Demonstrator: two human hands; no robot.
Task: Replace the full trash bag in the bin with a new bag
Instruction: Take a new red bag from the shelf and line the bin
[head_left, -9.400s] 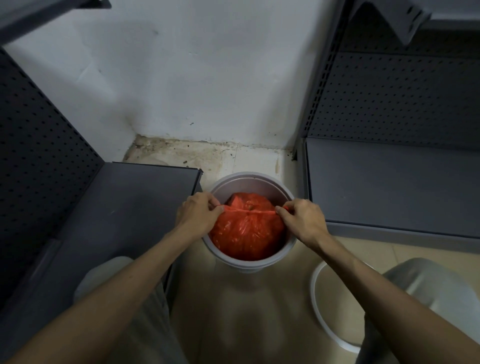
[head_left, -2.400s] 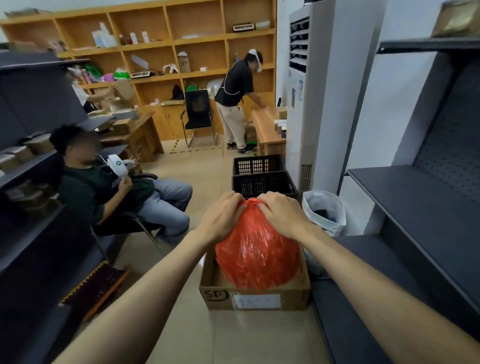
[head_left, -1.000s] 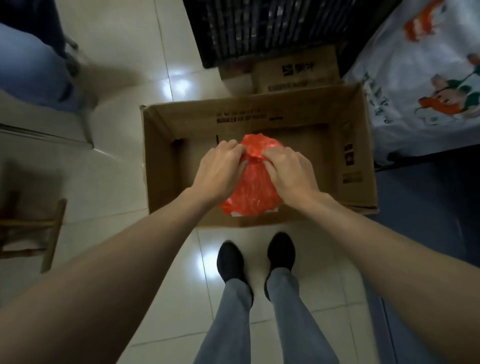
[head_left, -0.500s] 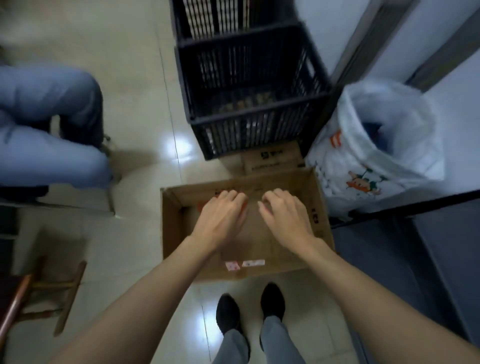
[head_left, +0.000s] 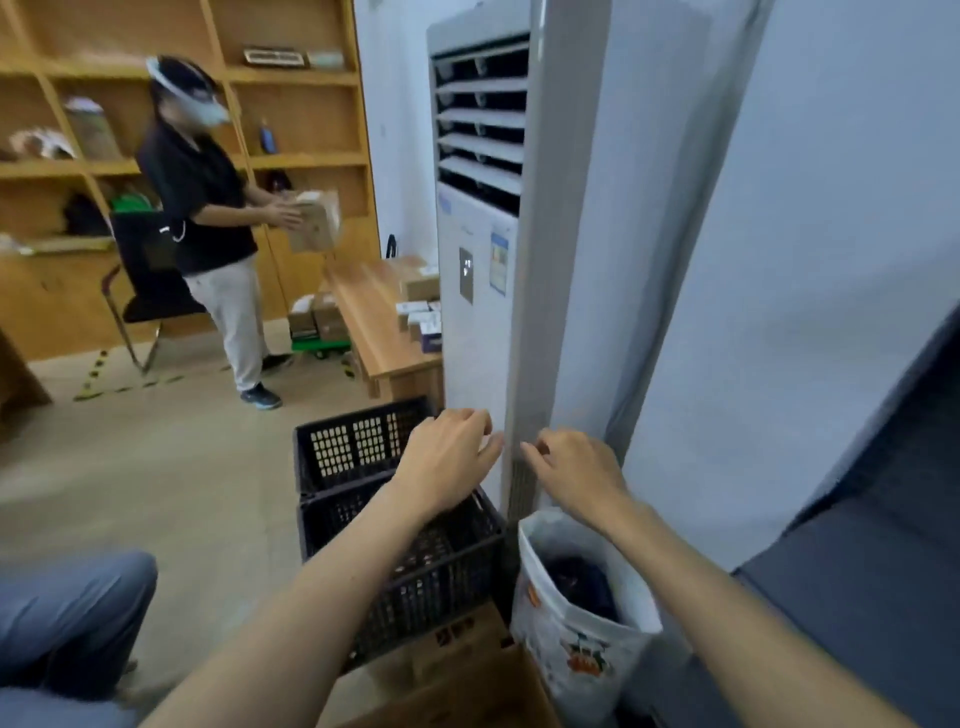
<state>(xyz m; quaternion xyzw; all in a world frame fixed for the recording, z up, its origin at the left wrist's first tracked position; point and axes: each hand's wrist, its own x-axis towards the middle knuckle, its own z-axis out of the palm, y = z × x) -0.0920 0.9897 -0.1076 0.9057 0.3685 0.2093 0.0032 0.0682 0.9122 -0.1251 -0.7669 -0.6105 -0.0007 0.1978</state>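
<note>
My left hand (head_left: 445, 464) and my right hand (head_left: 576, 474) are raised side by side in front of me, fingers loosely curled, and neither holds anything. Only the far rim of the cardboard box (head_left: 467, 691) shows at the bottom edge of the view, below my forearms. The red trash bag and the bin are out of sight.
Stacked black plastic crates (head_left: 395, 519) stand ahead on the floor. A white printed bag (head_left: 582, 623) stands right of them, before a tall white air conditioner (head_left: 483, 249). Grey shelving (head_left: 857, 597) is at right. One person stands holding a carton (head_left: 208, 218); a seated person's knees (head_left: 67, 613) are at lower left.
My hands let go of the red bag in the cardboard box and rose empty. The view lifted from the box to the room.
</note>
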